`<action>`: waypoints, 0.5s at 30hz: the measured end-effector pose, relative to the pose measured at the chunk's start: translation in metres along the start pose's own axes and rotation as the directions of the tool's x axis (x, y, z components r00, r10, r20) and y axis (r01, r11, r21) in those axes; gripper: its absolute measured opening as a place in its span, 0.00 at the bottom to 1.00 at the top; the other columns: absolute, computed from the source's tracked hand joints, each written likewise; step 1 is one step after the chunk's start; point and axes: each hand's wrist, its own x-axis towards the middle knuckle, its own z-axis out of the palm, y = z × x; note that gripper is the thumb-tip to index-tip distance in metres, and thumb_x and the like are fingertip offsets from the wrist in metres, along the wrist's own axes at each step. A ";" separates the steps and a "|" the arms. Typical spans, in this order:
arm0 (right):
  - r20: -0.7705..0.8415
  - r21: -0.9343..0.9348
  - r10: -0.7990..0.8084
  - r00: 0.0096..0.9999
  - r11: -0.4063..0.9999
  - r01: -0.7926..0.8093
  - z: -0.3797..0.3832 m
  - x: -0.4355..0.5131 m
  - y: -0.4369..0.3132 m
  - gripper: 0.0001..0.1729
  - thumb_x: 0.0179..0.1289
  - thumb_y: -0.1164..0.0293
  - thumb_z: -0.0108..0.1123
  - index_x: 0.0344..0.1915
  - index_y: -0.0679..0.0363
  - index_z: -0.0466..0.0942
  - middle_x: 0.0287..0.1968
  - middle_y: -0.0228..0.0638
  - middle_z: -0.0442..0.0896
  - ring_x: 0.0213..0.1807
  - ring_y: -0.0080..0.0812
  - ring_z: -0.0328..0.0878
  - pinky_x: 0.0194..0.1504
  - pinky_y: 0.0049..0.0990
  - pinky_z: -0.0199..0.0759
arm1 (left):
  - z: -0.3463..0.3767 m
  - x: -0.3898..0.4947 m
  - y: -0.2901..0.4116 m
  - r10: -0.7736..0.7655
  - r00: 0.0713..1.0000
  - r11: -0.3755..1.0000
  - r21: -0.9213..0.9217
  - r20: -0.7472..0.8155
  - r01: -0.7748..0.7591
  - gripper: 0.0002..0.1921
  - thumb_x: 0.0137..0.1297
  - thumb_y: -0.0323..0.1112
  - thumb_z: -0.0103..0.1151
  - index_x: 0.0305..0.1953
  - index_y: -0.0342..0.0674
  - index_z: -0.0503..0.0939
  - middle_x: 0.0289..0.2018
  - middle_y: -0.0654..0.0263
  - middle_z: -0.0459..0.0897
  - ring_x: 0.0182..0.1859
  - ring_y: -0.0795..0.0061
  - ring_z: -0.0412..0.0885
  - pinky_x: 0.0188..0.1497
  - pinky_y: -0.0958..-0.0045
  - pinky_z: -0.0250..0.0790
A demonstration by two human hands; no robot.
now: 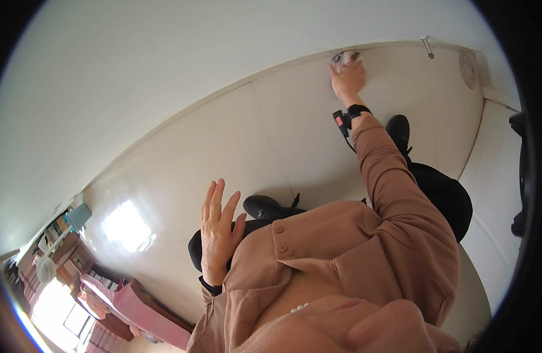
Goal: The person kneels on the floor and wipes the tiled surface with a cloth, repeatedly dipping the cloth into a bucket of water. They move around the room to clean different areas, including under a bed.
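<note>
My right hand [349,79] reaches out to the foot of the white wall [174,53], where it presses a crumpled whitish thing, perhaps a cloth [340,59], against the floor by the skirting. The hand is blurred, and the thing is partly hidden under the fingers. A black strap with a small device [341,121] and a cable sits at that wrist. My left hand [219,225] is raised over my knee with its fingers apart and nothing in it. Both my feet, in black shoes [263,206], rest on the pale tiled floor [297,132].
A metal door stop [426,47] sticks out near the skirting, and a round disc-like thing [468,69] lies by the corner. A white panel, perhaps a door [491,176], stands at the right. Far left are a light blue bin [78,217], a white fan [46,270] and a bed with pink bedding [143,311].
</note>
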 end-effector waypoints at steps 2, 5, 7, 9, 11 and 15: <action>-0.007 -0.220 -0.198 0.980 0.957 0.191 0.020 -0.040 -0.046 0.32 0.65 0.54 0.60 0.63 0.61 0.72 0.69 0.50 0.67 0.70 0.49 0.64 0.65 0.44 0.64 | 0.002 0.000 -0.007 -0.015 1.000 1.000 -0.007 0.016 0.015 0.26 0.55 0.26 0.68 0.58 0.40 0.79 0.72 0.54 0.65 0.73 0.49 0.63 0.67 0.50 0.65; 0.061 -0.155 -0.466 0.883 0.869 0.469 0.045 -0.107 -0.099 0.27 0.66 0.56 0.59 0.61 0.58 0.75 0.69 0.46 0.67 0.71 0.47 0.62 0.68 0.43 0.61 | 0.002 -0.003 -0.017 0.009 1.000 1.000 -0.020 0.023 -0.008 0.26 0.54 0.26 0.68 0.57 0.41 0.79 0.72 0.54 0.65 0.73 0.50 0.63 0.67 0.51 0.65; 0.142 0.011 -0.665 0.734 0.742 0.670 0.059 -0.131 -0.123 0.23 0.66 0.63 0.58 0.59 0.58 0.75 0.68 0.44 0.69 0.69 0.47 0.64 0.66 0.42 0.62 | 0.000 -0.005 -0.023 0.005 1.000 1.000 -0.017 0.004 -0.005 0.26 0.54 0.26 0.68 0.57 0.42 0.79 0.72 0.55 0.65 0.73 0.51 0.63 0.68 0.51 0.64; 0.249 0.167 -0.844 0.475 0.520 0.837 0.069 -0.142 -0.136 0.21 0.65 0.73 0.58 0.58 0.59 0.76 0.67 0.43 0.71 0.66 0.47 0.68 0.62 0.40 0.66 | -0.002 -0.008 -0.028 0.005 1.000 1.000 -0.018 -0.024 -0.005 0.26 0.54 0.26 0.68 0.57 0.42 0.79 0.71 0.55 0.65 0.73 0.52 0.63 0.68 0.51 0.64; 0.094 0.576 -0.742 0.663 0.584 0.572 0.069 -0.130 -0.127 0.21 0.61 0.82 0.53 0.54 0.55 0.78 0.56 0.39 0.79 0.56 0.44 0.77 0.53 0.37 0.74 | -0.003 -0.013 -0.033 0.016 0.999 1.000 -0.011 -0.039 -0.016 0.25 0.54 0.26 0.68 0.57 0.43 0.79 0.71 0.54 0.65 0.73 0.53 0.63 0.68 0.52 0.64; -0.162 0.520 -0.409 0.898 0.738 0.430 0.046 -0.074 -0.059 0.24 0.56 0.84 0.55 0.53 0.56 0.80 0.48 0.39 0.80 0.51 0.45 0.79 0.53 0.39 0.76 | -0.005 -0.023 -0.046 0.013 0.997 1.000 -0.012 -0.075 -0.014 0.25 0.54 0.25 0.67 0.56 0.42 0.79 0.70 0.53 0.66 0.72 0.53 0.64 0.70 0.52 0.64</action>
